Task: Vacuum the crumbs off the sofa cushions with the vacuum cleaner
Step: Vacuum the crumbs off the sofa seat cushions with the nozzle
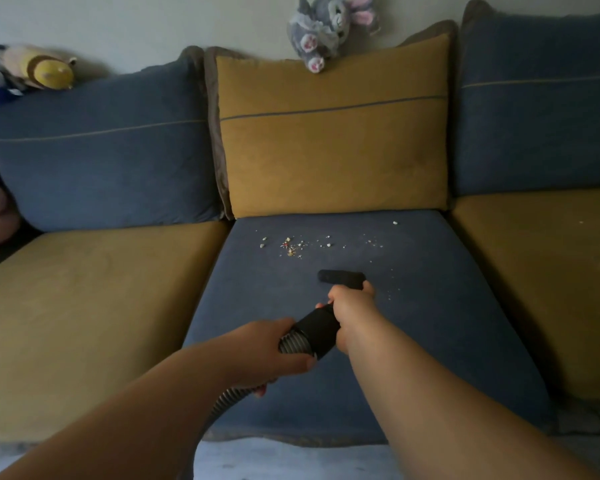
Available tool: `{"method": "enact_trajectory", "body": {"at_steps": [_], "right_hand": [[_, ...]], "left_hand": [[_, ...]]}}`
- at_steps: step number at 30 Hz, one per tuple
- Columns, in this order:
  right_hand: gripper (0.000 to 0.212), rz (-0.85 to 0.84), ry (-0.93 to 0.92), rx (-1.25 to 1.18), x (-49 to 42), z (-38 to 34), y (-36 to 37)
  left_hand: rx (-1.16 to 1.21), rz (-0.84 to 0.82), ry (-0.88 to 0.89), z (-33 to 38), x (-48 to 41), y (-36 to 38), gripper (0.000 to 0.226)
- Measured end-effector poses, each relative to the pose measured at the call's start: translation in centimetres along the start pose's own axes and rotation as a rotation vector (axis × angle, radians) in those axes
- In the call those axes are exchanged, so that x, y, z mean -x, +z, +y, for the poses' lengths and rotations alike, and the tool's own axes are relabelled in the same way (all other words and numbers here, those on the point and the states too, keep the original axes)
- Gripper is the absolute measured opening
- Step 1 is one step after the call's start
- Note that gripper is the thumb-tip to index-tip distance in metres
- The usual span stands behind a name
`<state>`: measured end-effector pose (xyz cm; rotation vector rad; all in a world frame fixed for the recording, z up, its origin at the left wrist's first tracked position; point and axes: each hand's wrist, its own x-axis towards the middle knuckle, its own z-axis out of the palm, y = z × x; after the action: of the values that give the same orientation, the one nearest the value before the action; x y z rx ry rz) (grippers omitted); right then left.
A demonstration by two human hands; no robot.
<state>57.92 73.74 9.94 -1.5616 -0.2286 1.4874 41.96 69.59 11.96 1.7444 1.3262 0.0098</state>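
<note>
On blue seat cushion: crumbs beyond nozzle, slightly left, band crosswise; right grip nearer, clamped on tube; left grip clamped on hose.

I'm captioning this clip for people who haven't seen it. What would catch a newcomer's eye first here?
First, two bare arms reaching in from below: the right hand grips the black vacuum tube just behind its nozzle, and the left hand holds the ribbed hose. Next, the pale crumbs scattered on the blue seat cushion beyond the nozzle. Last, the grey plush rabbit atop the yellow back cushion.
</note>
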Motion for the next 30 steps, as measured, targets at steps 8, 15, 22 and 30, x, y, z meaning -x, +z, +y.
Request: {"method": "enact_trajectory", "body": {"at_steps": [8, 15, 22, 30], "right_hand": [[0.073, 0.019, 0.036, -0.016, 1.0, -0.2, -2.7], [0.066, 0.06, -0.003, -0.031, 2.1, 0.4, -5.2], [0.065, 0.121, -0.027, -0.027, 3.3, 0.5, -9.4], [0.07, 0.211, -0.086, -0.097, 3.8, 1.4, -13.0]], "left_hand": [[-0.112, -0.058, -0.015, 2.6, 1.0, 0.9, 0.044], [-0.12, -0.078, 0.028, 3.9, 1.8, 2.5, 0.03], [-0.126, -0.144, 0.098, 5.9, 1.9, 5.3, 0.036], [-0.142, -0.175, 0.151, 6.7, 1.0, 7.9, 0.035]]}}
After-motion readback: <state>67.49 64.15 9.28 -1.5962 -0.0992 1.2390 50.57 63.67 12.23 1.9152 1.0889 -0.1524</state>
